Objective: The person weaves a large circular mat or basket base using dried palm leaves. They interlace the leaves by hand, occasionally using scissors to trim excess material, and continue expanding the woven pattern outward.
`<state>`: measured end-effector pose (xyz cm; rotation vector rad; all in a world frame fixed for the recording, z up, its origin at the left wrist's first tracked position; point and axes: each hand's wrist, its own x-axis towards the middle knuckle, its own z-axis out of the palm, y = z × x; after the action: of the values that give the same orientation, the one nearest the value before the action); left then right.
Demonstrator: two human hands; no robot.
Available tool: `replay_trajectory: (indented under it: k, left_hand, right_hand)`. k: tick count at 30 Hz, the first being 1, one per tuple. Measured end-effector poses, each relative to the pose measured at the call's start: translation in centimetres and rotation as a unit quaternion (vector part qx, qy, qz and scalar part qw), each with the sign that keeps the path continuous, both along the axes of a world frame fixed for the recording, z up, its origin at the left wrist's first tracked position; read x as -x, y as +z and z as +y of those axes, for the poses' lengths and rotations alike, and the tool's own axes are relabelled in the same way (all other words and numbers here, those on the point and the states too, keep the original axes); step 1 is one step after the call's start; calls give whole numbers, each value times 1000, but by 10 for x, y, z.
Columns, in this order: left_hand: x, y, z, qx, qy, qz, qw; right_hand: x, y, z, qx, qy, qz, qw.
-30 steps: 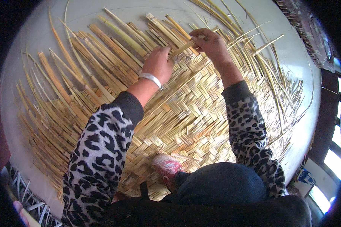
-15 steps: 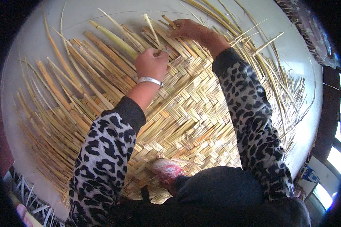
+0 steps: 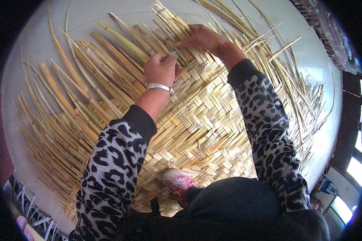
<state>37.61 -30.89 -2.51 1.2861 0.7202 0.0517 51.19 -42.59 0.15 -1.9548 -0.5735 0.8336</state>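
Observation:
A large mat of split reed strips lies under me, woven in a zigzag in its middle. My right hand is wrapped round a bundle of reed strips at the far edge of the weave; its fingers are partly behind them. Close by on the left, my left hand is closed, thumb and fingers together beside the weave's edge. A small pale bit shows at its fingertips, too small to name. Long unwoven strips fan out left of that hand.
Pale smooth floor surrounds the mat. Loose strips stick out at the right. My pink shoe rests on the weave near my knee. White slats lie at the lower left, and a fringed cloth is at the upper right.
The right hand has moved slightly down and nearer the left hand, and a bundle of strips now stands raised in it. The left hand has barely shifted.

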Motion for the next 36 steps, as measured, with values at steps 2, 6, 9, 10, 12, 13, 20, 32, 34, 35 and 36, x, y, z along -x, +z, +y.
replay_trajectory:
  k: [2,6,9,10,12,13,20,32,34,35,36]
  left_hand:
    - [0,0,-1,-14,-2,6,1000]
    - [2,1,-2,-23,2,-11,1000]
    - [4,0,0,8,6,-9,1000]
    - [4,-1,2,12,2,-9,1000]
    - [4,-3,3,13,-6,-14,1000]
    - [4,-4,3,11,-11,-17,1000]
    - [7,-6,6,-188,-134,-62,971]
    - [0,-8,36,-48,-145,-30,988]
    - [7,-8,35,-23,-131,-42,990]
    - [14,-10,31,-27,-117,-30,992]
    - [19,-11,27,-32,-103,-34,994]
  right_hand:
    - [3,2,-3,-11,-7,5,1000]
    - [4,7,-9,-56,-12,59,997]
    - [3,7,-8,-106,10,113,988]
    - [3,7,-8,-131,21,135,982]
    - [2,7,-8,-120,33,145,982]
    - [1,6,-8,-116,45,147,981]
    - [1,7,-6,-6,70,-9,997]
    - [-8,-14,-10,62,73,-120,988]
    - [-10,-12,-9,139,83,-151,975]
    - [-10,-9,-9,142,109,-184,967]
    - [-11,-5,-9,182,123,-217,951]
